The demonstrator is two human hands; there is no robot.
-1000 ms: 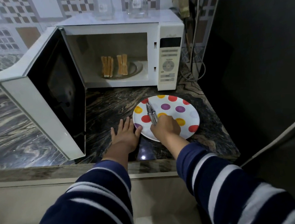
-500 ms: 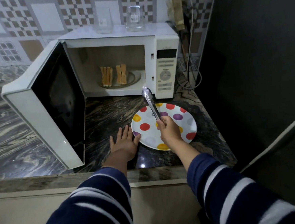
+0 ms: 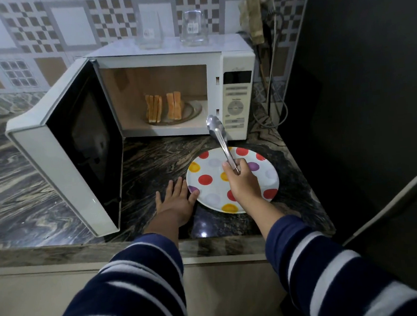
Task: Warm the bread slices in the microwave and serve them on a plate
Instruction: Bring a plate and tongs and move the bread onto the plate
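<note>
Looking down from the head, we see the bread [image 3: 164,107] standing on edge inside the open microwave [image 3: 239,100], up and left of the tongs [image 3: 222,141]. Our right hand [image 3: 241,180], the nearer one, curls round the tongs' handle above the plate [image 3: 270,175], tips aimed at the microwave. Our left hand [image 3: 177,200] lies flat, fingers spread, touching the plate's left rim.

Dim kitchen corner. Tiled wall [image 3: 50,33] behind — white squares framed by brown-and-white checks, with tan panels lower down. Dark marbled stone desk [image 3: 25,187], streaked grey and cream, with a glossy glint of light near its front edge. Two clear glass jars [image 3: 193,29] against the wall. Cables [image 3: 272,83] hanging in the corner — beside a dark, plain surface [image 3: 370,70] on the right.
</note>
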